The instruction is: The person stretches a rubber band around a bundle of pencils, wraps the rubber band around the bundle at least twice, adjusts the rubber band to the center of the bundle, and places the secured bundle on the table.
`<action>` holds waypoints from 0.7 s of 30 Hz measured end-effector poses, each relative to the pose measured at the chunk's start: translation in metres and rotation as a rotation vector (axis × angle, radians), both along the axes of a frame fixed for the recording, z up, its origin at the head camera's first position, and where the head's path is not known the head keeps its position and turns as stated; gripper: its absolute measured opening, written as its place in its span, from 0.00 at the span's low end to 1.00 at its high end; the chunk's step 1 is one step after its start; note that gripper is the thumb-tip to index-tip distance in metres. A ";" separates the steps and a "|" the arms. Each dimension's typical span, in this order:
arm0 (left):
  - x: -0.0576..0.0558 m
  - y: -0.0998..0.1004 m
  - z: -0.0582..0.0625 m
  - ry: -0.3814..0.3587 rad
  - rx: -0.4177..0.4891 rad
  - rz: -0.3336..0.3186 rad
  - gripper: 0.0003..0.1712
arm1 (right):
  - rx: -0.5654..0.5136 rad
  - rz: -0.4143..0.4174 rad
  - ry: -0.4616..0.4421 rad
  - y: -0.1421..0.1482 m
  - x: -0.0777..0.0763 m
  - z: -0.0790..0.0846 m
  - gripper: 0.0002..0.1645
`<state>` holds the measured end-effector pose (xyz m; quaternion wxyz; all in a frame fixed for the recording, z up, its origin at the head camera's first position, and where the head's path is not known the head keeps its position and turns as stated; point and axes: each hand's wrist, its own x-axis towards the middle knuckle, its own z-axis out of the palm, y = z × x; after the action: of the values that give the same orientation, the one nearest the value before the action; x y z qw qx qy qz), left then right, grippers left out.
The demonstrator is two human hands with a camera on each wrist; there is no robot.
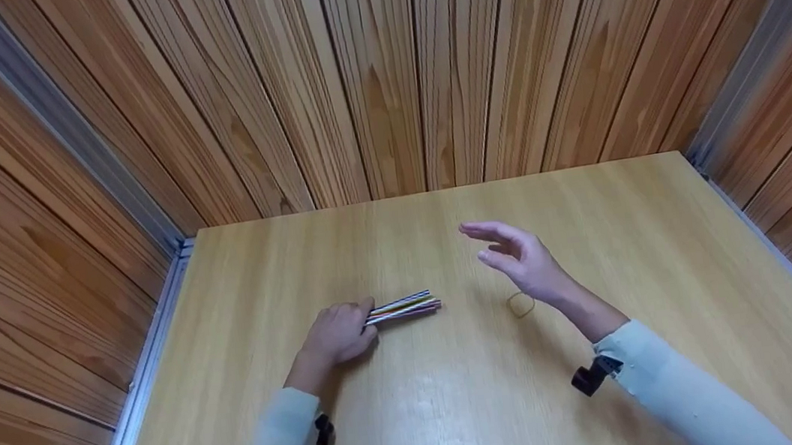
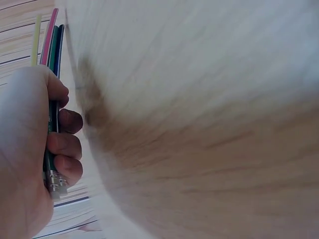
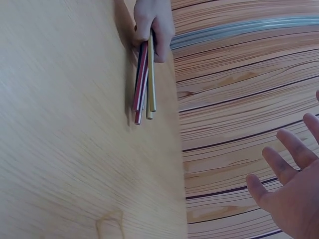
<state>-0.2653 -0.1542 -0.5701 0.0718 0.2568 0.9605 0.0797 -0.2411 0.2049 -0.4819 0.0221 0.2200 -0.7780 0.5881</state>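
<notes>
Head view: The left hand grips a bundle of pencils near the middle of the wooden table, the free ends directed toward the person's right. The right hand is raised over the table, fingers extended, thumb apart from the fingers. A thin tan rubber band lies on the table, just beside the right hand as seen from above. Wood-grain panels stand behind the table.

Left wrist view: The left fingers are curled around the pencil shafts. Yellow, pink, green and dark blue shafts project past the thumb side; metal ferrules project below the opposite side.

Right wrist view: The right fingers are spread. The pencils' flat, unsharpened ends fan slightly apart. The rubber band appears at the lower edge, well apart from the pencils.
</notes>
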 end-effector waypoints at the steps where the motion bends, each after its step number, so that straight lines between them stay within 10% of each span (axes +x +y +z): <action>1: -0.001 0.000 0.002 0.000 0.005 -0.001 0.18 | 0.001 -0.004 0.005 0.001 0.000 0.002 0.27; 21: -0.007 -0.002 0.060 0.048 0.077 0.015 0.14 | -0.055 -0.046 -0.016 0.004 0.009 -0.001 0.35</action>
<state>-0.2723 -0.1564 -0.5096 0.0380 0.2539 0.9601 0.1107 -0.2323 0.2091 -0.4833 0.0354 0.1967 -0.7665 0.6104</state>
